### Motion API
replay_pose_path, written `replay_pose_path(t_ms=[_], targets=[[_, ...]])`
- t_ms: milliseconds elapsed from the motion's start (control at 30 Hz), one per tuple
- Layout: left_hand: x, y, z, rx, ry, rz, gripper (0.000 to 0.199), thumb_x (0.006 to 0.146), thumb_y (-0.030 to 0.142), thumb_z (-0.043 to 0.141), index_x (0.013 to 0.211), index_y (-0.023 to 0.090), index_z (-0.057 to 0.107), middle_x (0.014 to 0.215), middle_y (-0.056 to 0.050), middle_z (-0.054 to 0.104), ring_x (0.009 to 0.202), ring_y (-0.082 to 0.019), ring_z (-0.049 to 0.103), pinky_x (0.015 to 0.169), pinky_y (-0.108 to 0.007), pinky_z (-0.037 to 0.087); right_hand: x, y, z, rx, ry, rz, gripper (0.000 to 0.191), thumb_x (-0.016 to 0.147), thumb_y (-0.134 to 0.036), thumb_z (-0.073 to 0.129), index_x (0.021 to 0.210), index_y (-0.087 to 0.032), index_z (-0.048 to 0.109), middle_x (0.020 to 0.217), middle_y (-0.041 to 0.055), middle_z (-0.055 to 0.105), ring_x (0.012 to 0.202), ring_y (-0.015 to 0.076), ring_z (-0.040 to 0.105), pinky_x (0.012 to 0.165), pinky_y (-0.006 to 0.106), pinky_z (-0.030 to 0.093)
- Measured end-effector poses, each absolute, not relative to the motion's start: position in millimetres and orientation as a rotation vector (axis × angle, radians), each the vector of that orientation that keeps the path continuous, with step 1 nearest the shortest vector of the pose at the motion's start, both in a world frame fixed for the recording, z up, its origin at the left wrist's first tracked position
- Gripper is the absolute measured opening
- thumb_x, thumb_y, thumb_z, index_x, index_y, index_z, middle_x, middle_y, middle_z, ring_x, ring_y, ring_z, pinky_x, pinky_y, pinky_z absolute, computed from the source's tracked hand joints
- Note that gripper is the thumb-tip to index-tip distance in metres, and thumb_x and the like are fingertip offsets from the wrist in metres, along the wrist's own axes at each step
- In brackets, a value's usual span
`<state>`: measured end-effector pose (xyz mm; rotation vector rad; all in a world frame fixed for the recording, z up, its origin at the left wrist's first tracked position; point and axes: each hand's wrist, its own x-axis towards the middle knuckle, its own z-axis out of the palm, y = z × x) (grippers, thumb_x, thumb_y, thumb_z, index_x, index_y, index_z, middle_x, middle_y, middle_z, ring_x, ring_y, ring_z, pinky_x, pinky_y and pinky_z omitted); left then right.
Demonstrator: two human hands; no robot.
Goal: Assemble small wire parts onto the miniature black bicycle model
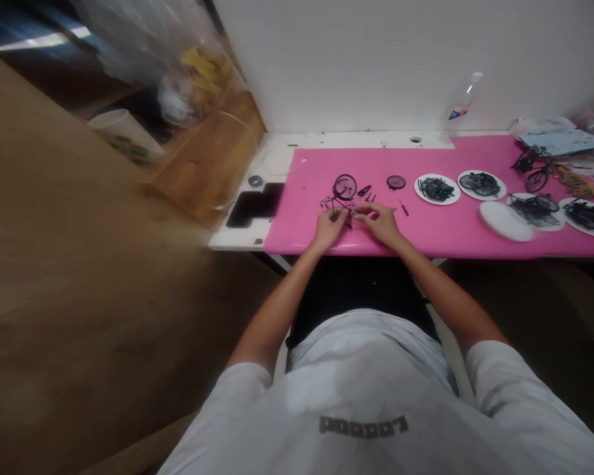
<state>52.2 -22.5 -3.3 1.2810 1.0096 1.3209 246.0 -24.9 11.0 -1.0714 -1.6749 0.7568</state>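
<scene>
Near the front edge of the pink-covered counter [440, 231], toward its left end, the left hand [330, 225] grips a black model bicycle [345, 189]. The right hand [379, 223] meets it, fingertips bunched; whether they pinch a part, I cannot tell.

The little bike [345, 187] fills the space just ahead of the left hand [330, 226]. From the right hand [379, 222], I can see an open lane along the front of the pink mat [435, 237], running until the white disc [505, 221]. Higher up, a screwdriver [404, 208], a loose wheel [396, 182] and a loaded plate [437, 202] obstruct; the wall [356, 72] closes the back.
</scene>
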Motion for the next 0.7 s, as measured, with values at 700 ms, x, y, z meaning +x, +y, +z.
replay_pose_path(t_ms=[700], targets=[[50.2,-27.4,-6.7,1.587,1.020,1.230,0.020,0.102,0.033,0.071,0.095,0.018,0.081,0.078,-0.003,0.076,0.074,-0.017,0.069,0.079,-0.028,0.054,250.8,-31.8,4.8,-1.067,-1.604,0.846,0.021,0.088,-0.037,0.085,0.105,-0.027,0.088,0.111,0.0051,0.087,0.102,0.0256,0.079,0.091,0.040,0.059]])
